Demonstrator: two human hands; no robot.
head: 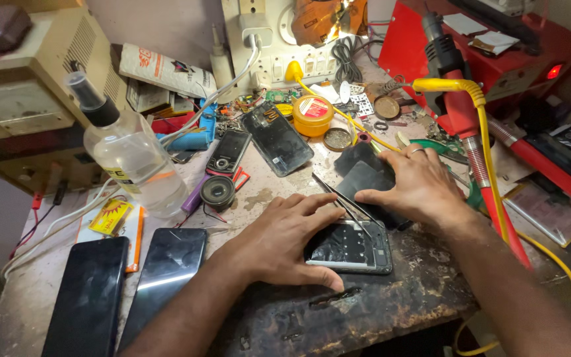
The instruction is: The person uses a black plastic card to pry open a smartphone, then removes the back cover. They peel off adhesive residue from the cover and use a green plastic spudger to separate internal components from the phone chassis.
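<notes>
Head view, looking down: low in the middle of the frame, an opened phone (351,248) lies on the dark, scarred worktop (378,297), its back off and the inner frame showing. My left hand (282,241) lies over the phone's left end, fingers spread across the top edge and thumb along the lower edge, a loose grip that steadies it rather than clenches. My right hand (418,185), just right of centre, presses flat on a dark panel (365,182) beside the phone; its grip is open, fingers extended, and I cannot tell whether a fingertip bears on the tweezers (342,198) that slant from under it down to the phone.

Clutter crowds in close. A clear plastic bottle (133,152) with a black nozzle leans at centre left, with a small round speaker (217,192) and an old keypad phone (228,152) between it and my left hand. Two dark phones (127,284) lie side by side at lower left. Above centre sit another opened phone shell (279,139) and a yellow tin (312,114). A red tool (464,125) with a yellow cable (490,172) runs down the right side, just beside my right wrist.
</notes>
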